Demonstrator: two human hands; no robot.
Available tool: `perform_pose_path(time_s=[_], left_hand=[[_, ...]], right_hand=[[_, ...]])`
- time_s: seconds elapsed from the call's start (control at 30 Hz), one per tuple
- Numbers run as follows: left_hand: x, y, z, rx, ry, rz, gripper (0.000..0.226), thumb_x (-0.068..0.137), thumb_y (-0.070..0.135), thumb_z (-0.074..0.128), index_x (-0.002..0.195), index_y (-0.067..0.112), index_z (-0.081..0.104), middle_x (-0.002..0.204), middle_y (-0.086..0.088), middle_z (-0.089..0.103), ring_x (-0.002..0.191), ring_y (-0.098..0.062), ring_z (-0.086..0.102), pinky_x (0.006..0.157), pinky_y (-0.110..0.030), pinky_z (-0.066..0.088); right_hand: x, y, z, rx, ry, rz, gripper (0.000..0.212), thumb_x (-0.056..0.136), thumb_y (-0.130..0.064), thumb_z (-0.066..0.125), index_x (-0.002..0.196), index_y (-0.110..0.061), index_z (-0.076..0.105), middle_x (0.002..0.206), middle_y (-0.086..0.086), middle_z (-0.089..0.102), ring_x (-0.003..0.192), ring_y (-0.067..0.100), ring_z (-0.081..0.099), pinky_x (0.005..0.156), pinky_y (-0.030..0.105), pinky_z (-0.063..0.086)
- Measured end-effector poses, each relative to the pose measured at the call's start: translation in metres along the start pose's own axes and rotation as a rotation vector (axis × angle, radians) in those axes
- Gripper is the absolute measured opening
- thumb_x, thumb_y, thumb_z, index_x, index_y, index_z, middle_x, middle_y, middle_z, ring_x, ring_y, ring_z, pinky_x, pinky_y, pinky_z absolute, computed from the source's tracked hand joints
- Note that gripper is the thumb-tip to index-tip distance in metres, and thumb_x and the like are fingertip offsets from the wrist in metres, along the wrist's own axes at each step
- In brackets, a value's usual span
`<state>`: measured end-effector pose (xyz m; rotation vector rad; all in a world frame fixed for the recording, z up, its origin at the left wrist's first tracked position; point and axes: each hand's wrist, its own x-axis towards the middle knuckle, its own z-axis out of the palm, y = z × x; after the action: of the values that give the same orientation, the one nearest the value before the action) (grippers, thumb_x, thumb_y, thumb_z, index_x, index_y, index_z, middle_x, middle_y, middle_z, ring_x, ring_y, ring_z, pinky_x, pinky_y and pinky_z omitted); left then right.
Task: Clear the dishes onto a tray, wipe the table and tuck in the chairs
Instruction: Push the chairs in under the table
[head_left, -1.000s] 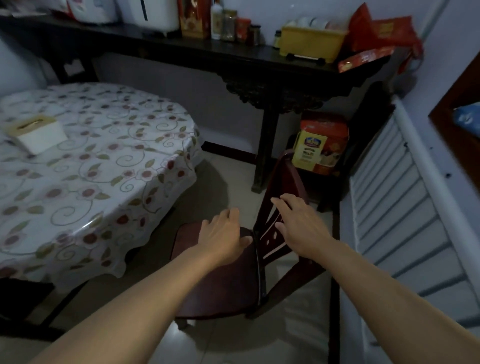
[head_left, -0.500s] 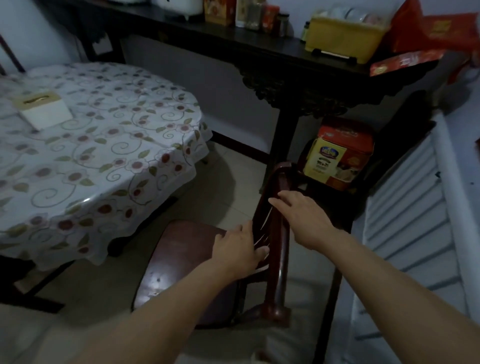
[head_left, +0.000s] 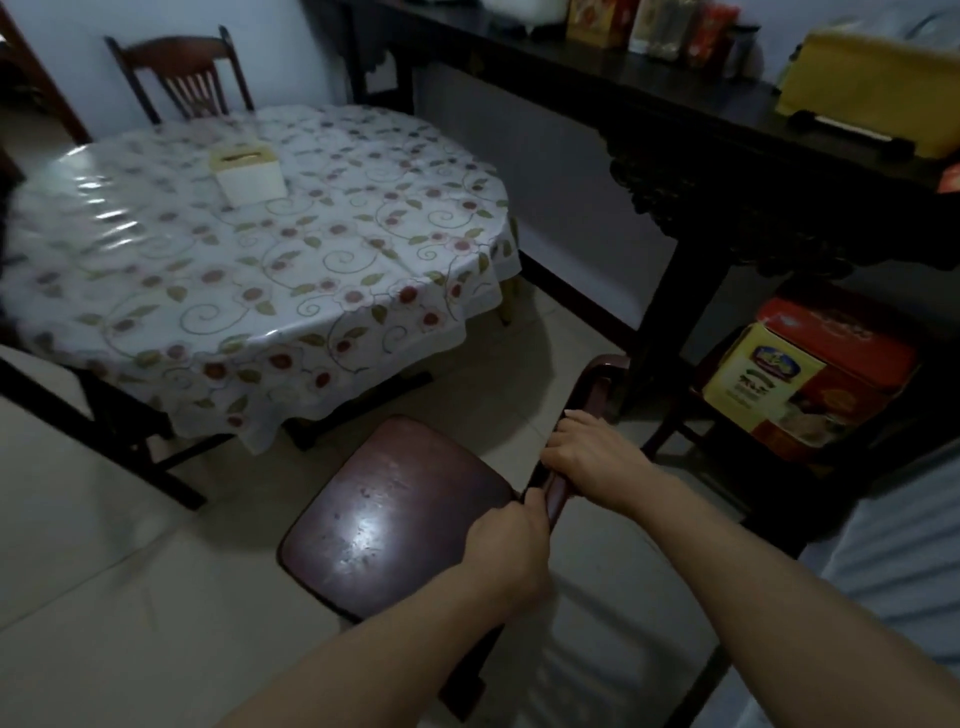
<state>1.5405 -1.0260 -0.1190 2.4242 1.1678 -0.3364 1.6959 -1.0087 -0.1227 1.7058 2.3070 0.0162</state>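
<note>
A dark red wooden chair (head_left: 395, 514) stands on the tiled floor in front of me, its seat facing the round table (head_left: 249, 270), which wears a floral plastic cloth. My left hand (head_left: 506, 551) grips the near end of the chair's backrest. My right hand (head_left: 587, 457) grips the top rail of the backrest a little farther along. A gap of floor separates the chair from the table's edge.
A white tissue box (head_left: 248, 174) sits on the table. A second wooden chair (head_left: 182, 78) stands at the table's far side. A long dark console table (head_left: 727, 156) with jars and a yellow bin runs along the right wall, with a red and yellow box (head_left: 810, 384) beneath it.
Both hands reached the chair's backrest and closed around it. The view has swung left and back, bringing more of the table and the far chair into sight.
</note>
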Motion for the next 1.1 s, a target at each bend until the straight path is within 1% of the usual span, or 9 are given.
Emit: perform_pose_path(time_s=[0.1,0.2,0.37,0.47,0.53,0.67,0.77,0.93,1.1], left_hand=[[0.002,-0.003,-0.009,0.003,0.022,-0.015,0.039,0.084,0.011,0.058,0.117,0.009,0.037,0.113,-0.014,0.059,0.099,-0.034,0.060,0.066,-0.035,0.037],[0.003,-0.017,-0.025,0.010,0.043,-0.059,0.040,0.083,0.015,0.059,0.116,0.010,0.038,0.114,-0.015,0.057,0.102,-0.035,0.058,0.068,-0.034,0.037],[0.000,-0.060,-0.059,0.019,0.186,-0.170,0.040,0.083,0.030,0.060,0.112,0.015,0.037,0.108,-0.011,0.059,0.097,-0.034,0.060,0.067,-0.034,0.038],[-0.009,-0.089,-0.066,0.082,0.331,-0.249,0.051,0.084,0.035,0.059,0.124,0.018,0.031,0.104,-0.005,0.060,0.089,-0.029,0.062,0.061,-0.031,0.036],[-0.012,-0.110,-0.071,0.094,0.398,-0.307,0.052,0.084,0.032,0.059,0.126,0.018,0.031,0.106,-0.004,0.059,0.090,-0.028,0.062,0.061,-0.032,0.035],[-0.009,-0.151,-0.095,0.054,0.445,-0.406,0.035,0.082,0.021,0.061,0.111,0.017,0.042,0.106,-0.003,0.058,0.095,-0.026,0.059,0.063,-0.033,0.034],[-0.005,-0.183,-0.113,0.050,0.494,-0.419,0.027,0.082,0.017,0.060,0.105,0.018,0.044,0.105,0.000,0.057,0.095,-0.023,0.058,0.061,-0.030,0.031],[0.013,-0.233,-0.145,0.071,0.560,-0.370,0.033,0.080,0.019,0.064,0.106,0.019,0.043,0.108,0.002,0.055,0.100,-0.020,0.056,0.066,-0.031,0.033],[0.048,-0.249,-0.173,0.097,0.578,-0.289,0.035,0.078,0.020,0.067,0.105,0.019,0.045,0.109,0.002,0.055,0.100,-0.020,0.055,0.067,-0.032,0.033]], right_hand=[[0.009,0.006,-0.007,-0.031,0.003,-0.083,0.016,0.085,-0.018,0.055,0.100,-0.016,0.063,0.104,0.002,0.063,0.102,0.023,0.052,0.097,0.030,0.030],[0.029,0.004,-0.024,-0.018,0.028,-0.130,0.014,0.087,-0.017,0.054,0.096,-0.012,0.063,0.103,0.007,0.064,0.100,0.025,0.053,0.084,0.032,0.033],[0.081,-0.007,-0.061,-0.055,0.021,-0.213,0.025,0.081,-0.030,0.066,0.101,-0.015,0.059,0.107,0.004,0.063,0.105,0.023,0.051,0.083,0.032,0.034],[0.112,-0.017,-0.081,-0.035,0.026,-0.271,0.030,0.079,-0.032,0.070,0.099,-0.016,0.056,0.106,0.004,0.061,0.103,0.024,0.052,0.080,0.031,0.034],[0.133,-0.026,-0.094,-0.022,0.041,-0.308,0.032,0.078,-0.032,0.072,0.100,-0.015,0.056,0.104,0.005,0.061,0.101,0.025,0.053,0.078,0.032,0.034],[0.175,-0.041,-0.116,-0.016,0.063,-0.340,0.036,0.079,-0.035,0.072,0.103,-0.014,0.055,0.103,0.007,0.062,0.096,0.028,0.056,0.067,0.032,0.033],[0.205,-0.048,-0.131,-0.057,0.083,-0.349,0.042,0.079,-0.040,0.071,0.108,-0.016,0.053,0.105,0.006,0.063,0.096,0.028,0.057,0.064,0.031,0.033],[0.253,-0.049,-0.151,-0.073,0.084,-0.311,0.046,0.078,-0.043,0.070,0.112,-0.018,0.052,0.105,0.007,0.063,0.095,0.029,0.059,0.060,0.031,0.031],[0.273,-0.028,-0.158,-0.018,0.047,-0.204,0.051,0.077,-0.043,0.071,0.119,-0.019,0.053,0.110,0.008,0.061,0.101,0.028,0.057,0.065,0.031,0.034]])
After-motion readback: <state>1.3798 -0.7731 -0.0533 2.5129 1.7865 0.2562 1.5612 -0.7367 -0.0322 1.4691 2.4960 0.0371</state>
